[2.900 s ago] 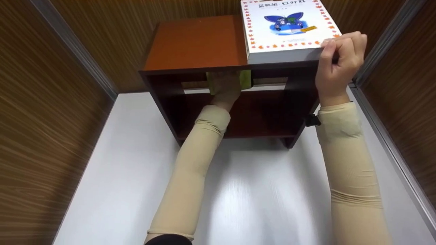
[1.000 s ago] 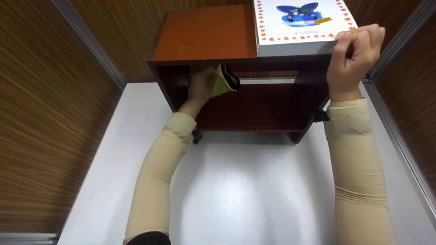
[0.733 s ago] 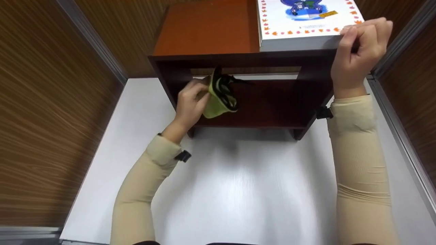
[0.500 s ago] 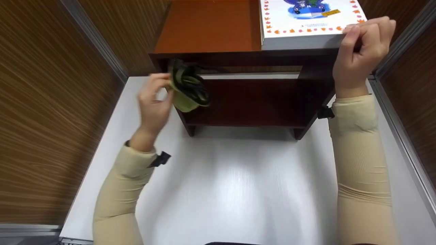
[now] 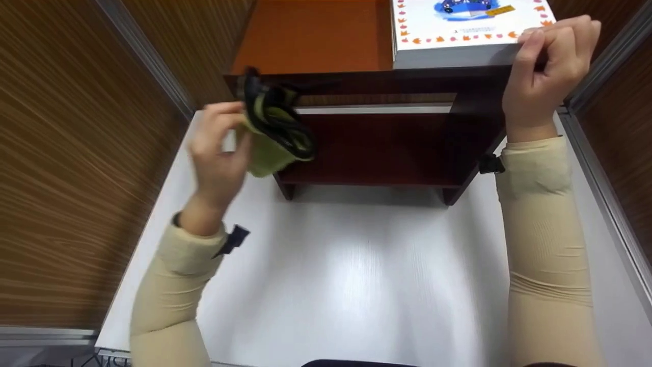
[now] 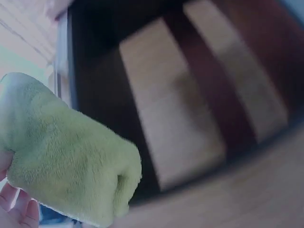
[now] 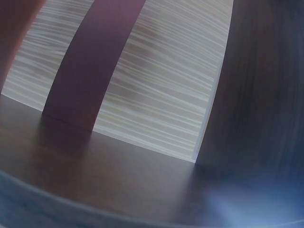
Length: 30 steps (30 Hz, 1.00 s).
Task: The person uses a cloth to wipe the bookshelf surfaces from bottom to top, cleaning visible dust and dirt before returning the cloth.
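Dark wood-grain panels (image 5: 76, 153) enclose the scene on the left, right and back, with a white surface (image 5: 346, 285) spread out below. On it stands a reddish-brown shelf unit (image 5: 310, 41), open-fronted, with a lower board beneath its top; the right wrist camera looks into its inside, past a cross slat (image 7: 92, 71).

Two beige sleeves (image 5: 547, 255) cover the forearms. A thick book (image 5: 468, 38) lies flat on the right part of the unit's top—white cover, border of orange and pink leaves, grey front side. The right hand (image 5: 552, 76) has its fingers curled and grips the book's near right corner; whether it also touches the wood cannot be told.

The left hand (image 5: 219, 148) pinches a folded green cloth (image 5: 267, 155) between thumb and fingers. The cloth is held up in front of the unit's left end, its black-trimmed folds facing right; the left wrist view shows its fuzzy nap. Smallest are the black clips (image 5: 235, 239) jutting from the cuffs—one at each wrist.
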Motion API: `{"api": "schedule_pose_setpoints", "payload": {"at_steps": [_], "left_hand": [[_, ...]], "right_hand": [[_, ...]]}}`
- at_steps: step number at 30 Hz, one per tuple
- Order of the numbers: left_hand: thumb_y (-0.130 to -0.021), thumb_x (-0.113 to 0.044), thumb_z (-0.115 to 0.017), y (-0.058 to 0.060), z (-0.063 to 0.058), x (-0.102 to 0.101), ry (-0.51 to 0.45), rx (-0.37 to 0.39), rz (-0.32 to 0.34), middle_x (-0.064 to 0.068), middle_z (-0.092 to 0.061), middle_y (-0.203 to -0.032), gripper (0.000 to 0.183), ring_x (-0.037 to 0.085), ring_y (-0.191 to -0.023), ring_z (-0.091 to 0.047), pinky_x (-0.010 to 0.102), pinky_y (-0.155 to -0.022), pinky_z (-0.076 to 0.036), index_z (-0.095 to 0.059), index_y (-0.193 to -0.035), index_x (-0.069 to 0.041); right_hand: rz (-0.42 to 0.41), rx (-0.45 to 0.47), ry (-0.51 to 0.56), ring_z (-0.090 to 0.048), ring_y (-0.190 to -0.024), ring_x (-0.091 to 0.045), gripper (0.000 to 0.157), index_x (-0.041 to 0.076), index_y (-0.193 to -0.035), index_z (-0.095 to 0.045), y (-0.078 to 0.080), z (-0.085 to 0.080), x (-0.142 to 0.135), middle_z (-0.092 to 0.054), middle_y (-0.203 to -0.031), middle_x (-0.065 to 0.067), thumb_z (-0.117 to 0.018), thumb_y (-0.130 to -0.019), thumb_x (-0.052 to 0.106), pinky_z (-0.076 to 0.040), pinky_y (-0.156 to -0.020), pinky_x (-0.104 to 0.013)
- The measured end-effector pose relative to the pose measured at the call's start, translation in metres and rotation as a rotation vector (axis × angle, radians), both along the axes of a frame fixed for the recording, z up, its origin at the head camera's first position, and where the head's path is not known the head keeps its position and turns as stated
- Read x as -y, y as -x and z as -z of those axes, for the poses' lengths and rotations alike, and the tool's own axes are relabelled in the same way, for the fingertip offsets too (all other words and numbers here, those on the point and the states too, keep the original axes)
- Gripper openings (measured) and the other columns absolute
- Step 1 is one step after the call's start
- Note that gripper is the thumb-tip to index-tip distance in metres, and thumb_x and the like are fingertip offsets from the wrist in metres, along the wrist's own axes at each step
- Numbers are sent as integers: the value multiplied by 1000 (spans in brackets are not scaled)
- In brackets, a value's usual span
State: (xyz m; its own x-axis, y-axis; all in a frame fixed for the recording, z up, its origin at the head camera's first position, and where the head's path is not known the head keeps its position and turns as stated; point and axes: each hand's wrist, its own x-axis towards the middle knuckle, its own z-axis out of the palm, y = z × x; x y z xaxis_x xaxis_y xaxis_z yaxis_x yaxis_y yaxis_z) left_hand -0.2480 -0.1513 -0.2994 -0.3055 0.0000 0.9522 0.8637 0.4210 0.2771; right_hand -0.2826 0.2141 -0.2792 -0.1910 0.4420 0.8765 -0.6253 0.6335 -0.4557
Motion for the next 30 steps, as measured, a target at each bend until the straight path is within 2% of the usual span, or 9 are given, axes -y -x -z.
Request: {"api": "schedule_pose_setpoints", "payload": {"at_steps": [4, 7, 11, 15, 18, 21, 24, 27, 30], "left_hand": [[-75, 3, -66, 18, 22, -29, 22, 79, 133, 16, -64, -89, 5, 27, -85, -59, 33, -77, -47, -63, -79, 4], [-75, 6, -66, 28, 33, -49, 46, 148, 181, 15, -64, -92, 6, 24, -88, -59, 33, -79, -47, -63, -80, 4], [-75, 6, -65, 33, 44, -77, 131, 226, 181, 14, -62, -94, 8, 22, -90, -58, 30, -80, -46, -63, -82, 3], [-79, 2, -63, 35, 53, -108, 238, 342, 195, 12, -61, -91, 5, 20, -85, -56, 27, -77, -45, -61, -84, 3], [-84, -4, -63, 34, 61, -117, 322, 377, 160, 9, -61, -90, 5, 18, -82, -56, 26, -73, -45, -60, -86, 0], [-85, -7, -64, 26, 65, -107, 388, 227, 99, 9, -62, -94, 7, 20, -85, -60, 29, -75, -48, -61, -88, -2], [-84, -3, -64, 11, 53, -93, 366, -3, 68, 13, -64, -98, 7, 25, -87, -62, 33, -77, -50, -62, -90, 0], [-82, 3, -62, -8, 23, -82, 268, -130, 89, 17, -64, -96, 7, 29, -85, -62, 36, -77, -50, -62, -89, 3], [-78, 8, -64, -23, -15, -71, 147, -238, 66, 18, -65, -94, 10, 32, -85, -61, 40, -78, -49, -62, -87, 4]], "right_hand": [[-25, -18, 2, -47, -77, -13, 25, -11, -67, -56, -1, 0, 2, -41, -74, 21, -50, -78, 11, -29, -95, -28], [-53, -34, 4, -42, -78, -5, 27, -11, -67, -56, 0, 2, 4, -42, -74, 20, -50, -77, 13, -30, -89, -27], [-62, -42, 3, -39, -79, 0, 29, -11, -67, -56, 0, 4, 5, -43, -74, 21, -50, -77, 15, -32, -84, -26], [-51, -56, 0, -43, -78, -6, 27, -11, -66, -56, 0, 2, 2, -43, -74, 21, -50, -77, 14, -32, -86, -27], [-53, -52, -4, -43, -78, -8, 27, -10, -67, -57, 1, 4, 4, -43, -74, 20, -50, -78, 14, -31, -89, -29], [-67, -43, -7, -41, -78, -5, 29, -10, -67, -57, 1, 9, 9, -43, -75, 20, -49, -77, 17, -31, -88, -28], [-76, -43, -5, -42, -77, -7, 30, -9, -67, -57, 0, 11, 13, -44, -76, 20, -49, -77, 17, -32, -86, -28], [-78, -52, 4, -41, -78, -6, 29, -10, -66, -57, -2, 8, 12, -44, -76, 20, -49, -77, 17, -32, -84, -27], [-79, -57, 3, -42, -78, -3, 30, -10, -66, -56, -1, 4, 10, -45, -75, 20, -49, -76, 16, -32, -86, -28]]}}
